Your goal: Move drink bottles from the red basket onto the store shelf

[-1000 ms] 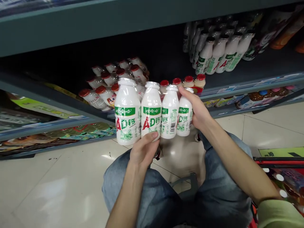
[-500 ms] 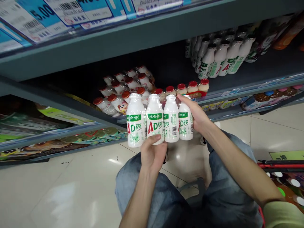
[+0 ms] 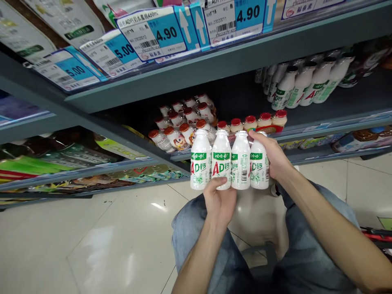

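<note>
A shrink-wrapped pack of white milk-drink bottles [image 3: 230,164] with green labels is held upright in front of a low shelf. My left hand [image 3: 219,201] grips the pack from below, thumb against a bottle's base. At the pack's right end my right hand [image 3: 273,156] wraps round the last bottle, fingers over its top. Just behind the pack, small red-capped bottles [image 3: 183,122] lie and stand on the dark shelf [image 3: 321,122].
Taller white bottles [image 3: 301,83] with dark caps stand further right on the same shelf. Price tags [image 3: 153,34] line the shelf edge above. Lower shelves at left hold flat packets [image 3: 61,161]. My knees in jeans [image 3: 232,261] are over a glossy tiled floor [image 3: 76,245].
The view has tilted up, showing the price tags. The pack, held in both hands, now sits further right and slightly smaller in the picture, closer to the shelf.
</note>
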Available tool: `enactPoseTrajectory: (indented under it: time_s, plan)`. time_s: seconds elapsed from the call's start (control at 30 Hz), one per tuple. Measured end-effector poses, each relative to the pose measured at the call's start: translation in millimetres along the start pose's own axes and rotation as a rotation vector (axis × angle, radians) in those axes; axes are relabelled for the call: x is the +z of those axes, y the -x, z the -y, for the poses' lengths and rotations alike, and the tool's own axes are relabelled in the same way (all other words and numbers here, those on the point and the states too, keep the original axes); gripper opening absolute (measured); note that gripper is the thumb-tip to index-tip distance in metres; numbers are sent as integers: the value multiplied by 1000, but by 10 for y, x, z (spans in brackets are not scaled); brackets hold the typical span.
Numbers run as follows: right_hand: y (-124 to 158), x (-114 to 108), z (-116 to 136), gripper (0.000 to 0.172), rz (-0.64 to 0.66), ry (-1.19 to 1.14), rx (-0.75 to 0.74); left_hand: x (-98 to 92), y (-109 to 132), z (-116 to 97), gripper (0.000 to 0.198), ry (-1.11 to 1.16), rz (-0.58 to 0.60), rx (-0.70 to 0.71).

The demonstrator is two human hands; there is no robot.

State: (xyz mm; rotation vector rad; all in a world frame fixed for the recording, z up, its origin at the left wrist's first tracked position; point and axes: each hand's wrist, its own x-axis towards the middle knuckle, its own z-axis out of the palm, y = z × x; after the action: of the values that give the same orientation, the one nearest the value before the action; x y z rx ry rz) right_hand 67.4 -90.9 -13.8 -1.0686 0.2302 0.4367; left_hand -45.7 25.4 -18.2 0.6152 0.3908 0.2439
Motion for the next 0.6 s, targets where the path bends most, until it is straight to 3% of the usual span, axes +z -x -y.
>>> enactPoseTrajectory:
  time_s: [0.37, 0.6]
  plan:
    - [14, -68, 5, 32, -21, -40, 47, -16, 0, 40, 73, -22, 25, -19]
    - [22, -165, 56, 33, -5, -11, 45, 2, 5, 35, 73, -62, 103, -49]
